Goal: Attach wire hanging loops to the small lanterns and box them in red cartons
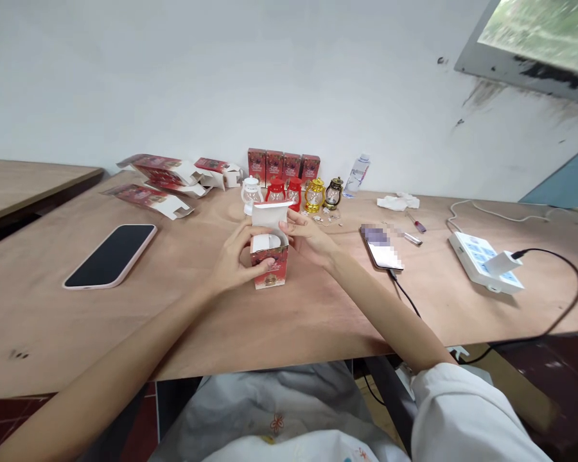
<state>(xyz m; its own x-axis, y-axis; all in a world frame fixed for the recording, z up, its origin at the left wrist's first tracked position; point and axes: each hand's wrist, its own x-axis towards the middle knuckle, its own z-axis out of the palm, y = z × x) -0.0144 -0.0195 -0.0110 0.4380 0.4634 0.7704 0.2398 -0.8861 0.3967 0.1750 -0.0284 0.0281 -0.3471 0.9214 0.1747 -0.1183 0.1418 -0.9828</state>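
Note:
A small red printed carton stands upright on the table in front of me, its white top flap raised. My left hand grips the carton from the left, thumb across its front and fingers at the top opening. On the other side, my right hand pinches the upper right edge by the flap; some of its fingers are hidden behind. Something white shows inside the mouth; I cannot tell whether it is an inner flap or contents. Behind stand a white mini lantern, red lanterns, a gold one and a bronze one.
Several closed red cartons line the wall. Flattened cartons lie back left, a phone nearer. To the right are a bottle, tissue, screwdriver, another phone on a cable and a power strip.

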